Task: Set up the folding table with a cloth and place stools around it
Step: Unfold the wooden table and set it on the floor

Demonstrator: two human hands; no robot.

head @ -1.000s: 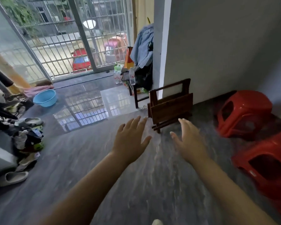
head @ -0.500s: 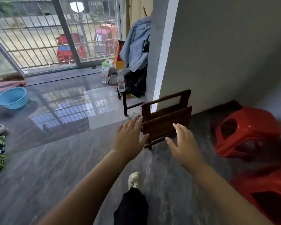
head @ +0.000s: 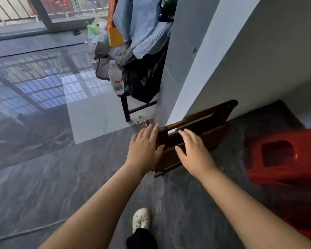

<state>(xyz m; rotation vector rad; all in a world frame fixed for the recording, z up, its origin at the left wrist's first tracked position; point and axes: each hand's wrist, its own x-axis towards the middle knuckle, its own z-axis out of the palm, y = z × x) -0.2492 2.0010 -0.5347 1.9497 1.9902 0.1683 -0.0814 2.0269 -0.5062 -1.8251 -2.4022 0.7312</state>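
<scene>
A dark brown folded wooden table [head: 205, 130] leans against the grey wall at the corner, standing on the floor. My left hand [head: 144, 150] reaches out with straight fingers just at the table's left end, and I cannot tell if it touches it. In front of the table's top edge, my right hand [head: 194, 153] is stretched forward with fingers extended, holding nothing. A red plastic stool [head: 284, 157] lies on the floor to the right, by the wall.
A chair [head: 133, 106] piled with clothes and plastic bottles [head: 116, 79] stands behind the wall corner to the left. Glossy grey tiled floor [head: 43, 177] spreads left. My white shoe [head: 141, 220] is below. A barred window is far back.
I have walked closer to the folded table. Both hands have moved forward from mid-air to the table's left end and top edge. The view tilted down and right.
</scene>
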